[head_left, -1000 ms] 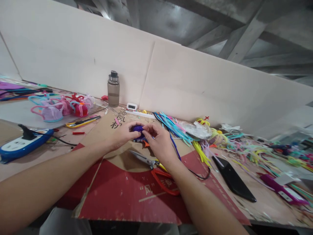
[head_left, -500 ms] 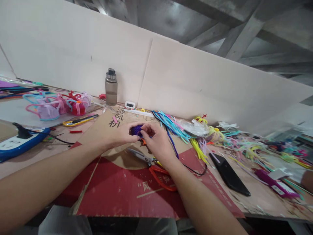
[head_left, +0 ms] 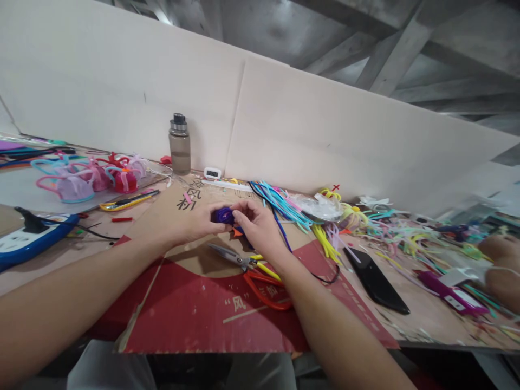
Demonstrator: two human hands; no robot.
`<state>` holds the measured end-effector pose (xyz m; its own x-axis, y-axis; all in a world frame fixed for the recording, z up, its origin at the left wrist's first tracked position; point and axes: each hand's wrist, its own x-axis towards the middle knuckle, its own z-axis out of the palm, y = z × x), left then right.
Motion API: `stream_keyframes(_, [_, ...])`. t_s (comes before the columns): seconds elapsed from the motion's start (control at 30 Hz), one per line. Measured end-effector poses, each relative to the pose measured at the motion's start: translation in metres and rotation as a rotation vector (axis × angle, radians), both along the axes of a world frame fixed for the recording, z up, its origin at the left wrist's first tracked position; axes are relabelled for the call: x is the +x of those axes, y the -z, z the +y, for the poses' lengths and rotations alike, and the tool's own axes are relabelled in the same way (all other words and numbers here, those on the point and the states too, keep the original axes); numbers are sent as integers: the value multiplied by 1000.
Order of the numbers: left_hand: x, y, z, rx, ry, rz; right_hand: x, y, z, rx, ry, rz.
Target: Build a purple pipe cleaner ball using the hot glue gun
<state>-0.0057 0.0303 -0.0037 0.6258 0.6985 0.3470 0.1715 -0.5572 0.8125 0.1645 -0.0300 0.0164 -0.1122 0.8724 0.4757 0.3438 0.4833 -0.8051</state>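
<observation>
A small dark purple coiled piece [head_left: 223,215], apparently wound from fuzzy pipe cleaner, is held between both hands above the cardboard. My left hand [head_left: 198,221] wraps its fingers and thumb round the left side of it. On the other side, my right hand [head_left: 258,226] pinches at its edge with thumb and fingertips. A bit of orange [head_left: 236,232] shows just under the piece, partly hidden by the right hand. Below the hands lie scissors with grey blades [head_left: 229,253], and orange-red handles [head_left: 264,290] are partly covered by my right forearm.
Red-and-brown cardboard [head_left: 182,319] covers the work spot. Left are finished small pipe-cleaner bags [head_left: 75,187], a yellow cutter [head_left: 130,201] and a power strip [head_left: 36,238]. Right are pipe cleaners [head_left: 284,203], a black phone [head_left: 377,281], a purple device [head_left: 453,292] and another person's hand [head_left: 504,271].
The purple piece has turned so that its coiled face shows more. The camera view has shifted slightly, and the other person's hands show more at the right edge.
</observation>
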Motion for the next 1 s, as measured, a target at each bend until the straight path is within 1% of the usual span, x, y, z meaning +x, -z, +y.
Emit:
stream_keyframes(0.1, [1,0,1,23,-34,5,0,0,0,-28,7,-25])
stream_keyframes(0.23, [4,0,-3,124,-159,33,-1,1,1,-20,55,-77])
stream_keyframes(0.33, [6,0,-7,198,-215,71,-1,2,2,-31,57,-54])
stream_keyframes(0.4, [6,-1,-9,230,-228,92,0,3,4,-46,51,-15])
stream_keyframes(0.47, [5,-4,-12,225,-216,98,1,5,7,-42,48,42])
stream_keyframes(0.6, [4,-9,-14,118,-159,120,6,8,15,-15,61,138])
stream_keyframes(0.67, [3,-9,-12,104,-170,120,7,8,17,-10,75,165])
stream_keyframes(0.87, [1,-4,-3,210,-296,27,4,8,14,-21,51,179])
stream_keyframes(1.0, [2,-7,-8,343,-444,50,1,9,15,-6,27,234])
